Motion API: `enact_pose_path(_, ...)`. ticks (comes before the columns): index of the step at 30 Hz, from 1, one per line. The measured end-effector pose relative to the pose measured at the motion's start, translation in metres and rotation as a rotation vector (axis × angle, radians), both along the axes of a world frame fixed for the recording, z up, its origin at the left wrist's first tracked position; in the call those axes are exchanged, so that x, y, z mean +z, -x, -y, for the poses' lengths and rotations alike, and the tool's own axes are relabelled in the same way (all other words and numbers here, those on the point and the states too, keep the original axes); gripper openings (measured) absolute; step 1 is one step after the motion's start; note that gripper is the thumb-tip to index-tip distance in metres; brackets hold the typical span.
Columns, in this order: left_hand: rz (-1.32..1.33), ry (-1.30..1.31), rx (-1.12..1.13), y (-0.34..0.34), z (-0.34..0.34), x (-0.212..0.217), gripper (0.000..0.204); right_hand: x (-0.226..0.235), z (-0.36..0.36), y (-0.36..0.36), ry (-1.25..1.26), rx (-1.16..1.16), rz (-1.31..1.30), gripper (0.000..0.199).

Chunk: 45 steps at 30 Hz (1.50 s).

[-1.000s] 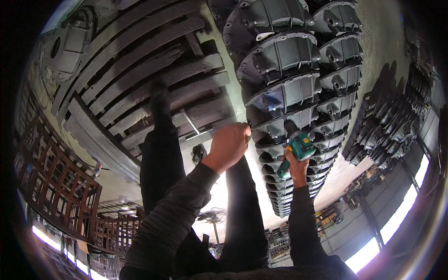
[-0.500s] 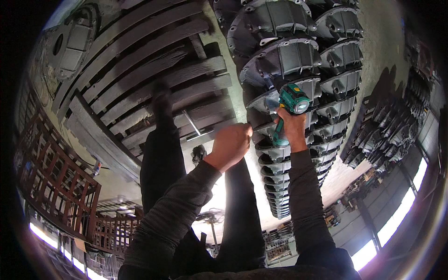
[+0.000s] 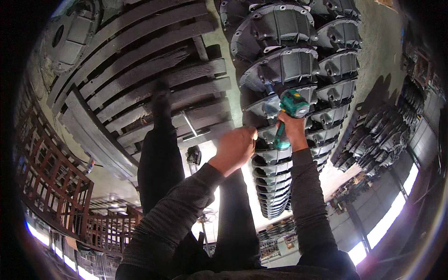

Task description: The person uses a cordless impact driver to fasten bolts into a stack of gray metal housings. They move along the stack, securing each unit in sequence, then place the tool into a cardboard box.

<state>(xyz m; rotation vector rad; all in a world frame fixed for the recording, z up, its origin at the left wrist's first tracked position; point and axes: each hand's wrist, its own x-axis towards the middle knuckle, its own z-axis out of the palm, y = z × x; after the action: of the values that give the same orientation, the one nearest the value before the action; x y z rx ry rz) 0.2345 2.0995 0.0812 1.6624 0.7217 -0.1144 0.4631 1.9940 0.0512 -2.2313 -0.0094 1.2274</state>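
green cordless driver [image 3: 290, 108] — gripped by the right hand [image 3: 291, 127], fingers wrapped round its handle; body raised above the hand, its dark bit end pointing up-left onto a grey cast metal housing [image 3: 284, 67] in the stack. left hand [image 3: 235, 147] — clenched into a loose fist just left of the driver's handle, close beside the edge of the lower housings; whether it pinches anything cannot be told. both forearms in dark ribbed sleeves, coming in from the lower edge.

surroundings: long column of grey cast housings [image 3: 280, 177], ribbed and flanged, overlapping one another and running from the top of the view down between the two arms; a second column [image 3: 338, 74] just to its right. further right, well apart, rows of darker metal parts [image 3: 380, 135] on the floor. left of the hands, a pallet of dark wooden slats [image 3: 140, 70]; rust-brown metal racks [image 3: 46, 172] at the far left. the person's dark trousered legs [image 3: 161, 158] stand between pallet and stack.

driver: teal-green casing with black grip, compact, pistol-shaped, slightly tilted.
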Motion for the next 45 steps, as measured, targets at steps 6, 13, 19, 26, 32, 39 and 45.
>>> enact_pose_path(6, -0.041, 0.0, -0.023, -0.003, 0.0, 0.002, 0.01, 0.006, -0.007, -0.008, 0.073, 0.104, 0.023, 0.012)
enact_pose_path(13, 0.046, -0.015, 0.051, -0.004, 0.002, -0.001, 0.008, 0.004, -0.009, -0.006, 0.078, 0.043, 0.024, 0.011)
enact_pose_path(19, 0.055, -0.028, 0.019, -0.004, 0.011, -0.002, 0.006, 0.003, -0.007, -0.007, 0.092, 0.054, 0.031, 0.01)
enact_pose_path(26, 0.056, -0.046, -0.01, -0.004, 0.031, -0.009, 0.005, 0.004, -0.009, -0.007, 0.069, 0.064, 0.054, 0.018)
enact_pose_path(32, 0.028, -0.111, -0.069, 0.0, 0.055, -0.016, 0.007, 0.007, -0.002, -0.009, 0.021, 0.111, 0.043, 0.016)
enact_pose_path(39, -0.066, -0.044, -0.131, 0.008, 0.066, -0.03, 0.008, 0.018, 0.018, -0.005, -0.025, 0.129, 0.019, 0.015)
enact_pose_path(45, 0.034, -0.132, -0.143, 0.008, 0.072, -0.039, 0.005, 0.064, 0.066, -0.032, -0.158, -0.205, 0.07, 0.024)
